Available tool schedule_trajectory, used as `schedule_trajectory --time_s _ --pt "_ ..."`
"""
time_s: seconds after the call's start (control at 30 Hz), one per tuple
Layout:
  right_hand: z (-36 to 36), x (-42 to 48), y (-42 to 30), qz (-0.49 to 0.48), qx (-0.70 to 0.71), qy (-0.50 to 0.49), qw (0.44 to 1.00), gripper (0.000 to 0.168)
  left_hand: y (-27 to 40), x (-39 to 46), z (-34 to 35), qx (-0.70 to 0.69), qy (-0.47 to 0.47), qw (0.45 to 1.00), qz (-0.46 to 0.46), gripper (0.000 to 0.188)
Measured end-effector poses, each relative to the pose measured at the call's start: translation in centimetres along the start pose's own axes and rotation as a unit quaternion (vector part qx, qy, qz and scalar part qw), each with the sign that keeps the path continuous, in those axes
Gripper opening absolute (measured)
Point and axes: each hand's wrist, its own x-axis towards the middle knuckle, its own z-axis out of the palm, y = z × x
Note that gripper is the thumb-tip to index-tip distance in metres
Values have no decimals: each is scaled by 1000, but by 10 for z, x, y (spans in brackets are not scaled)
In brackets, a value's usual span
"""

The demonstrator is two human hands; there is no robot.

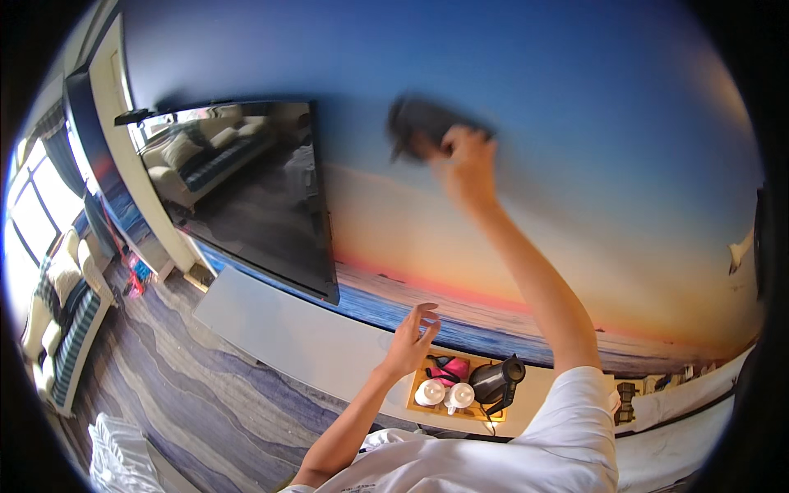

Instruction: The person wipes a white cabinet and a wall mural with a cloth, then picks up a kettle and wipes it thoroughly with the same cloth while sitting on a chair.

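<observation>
My right hand [468, 163] is raised high and grips a dark cloth [425, 120], blurred by motion. Behind it is a wall [394, 55] with a sunset sea mural; whether the cloth touches it I cannot tell. Lower down, my left hand [414, 336] hangs with bent, parted fingers and nothing in it, over a long white console [296, 326]. Close to that hand, a wooden tray [421, 403] carries a black electric kettle [496, 381], two white cups [445, 394] and a pink and black item [450, 370].
A wall-mounted television [246, 185] with a glossy dark screen juts out left of my hands. A small black device [132, 117] sits at its top edge. At far left, a sofa [68, 320] stands by a window [37, 191] on patterned carpet [203, 376].
</observation>
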Motion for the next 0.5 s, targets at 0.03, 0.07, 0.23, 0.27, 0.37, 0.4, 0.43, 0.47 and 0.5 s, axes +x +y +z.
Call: schedule_trajectory --time_s 0.03,0.07,0.23,0.27,0.37,0.4,0.43,0.47,0.5 --pt "13 -25 -23 -94 -14 -84 992 26 -6 -3 0 1 16 1000 6 31" --pt "21 -48 -30 -171 10 -90 981 25 -10 -7 1 -3 29 999 16 31" --pt "-7 40 -18 -157 13 -134 978 28 -31 -34 -25 22 36 999 -22 29" --pt "-24 76 -13 -110 47 -60 991 31 -39 -35 -28 1 47 998 -34 30" --pt "-22 112 -2 -13 24 96 995 24 -35 -25 -27 -7 37 999 -39 29" --pt "-15 101 -13 -8 7 99 995 21 -35 -23 -25 -12 29 999 -29 29" --pt "-5 84 -29 1 -7 100 995 19 -37 -25 -27 -14 20 999 -24 29" --pt "21 51 -51 97 106 -6 990 19 -40 -28 -31 -15 17 999 -30 29" --pt "49 2 -70 33 87 -55 994 27 -41 -29 -36 -17 15 999 -30 29"
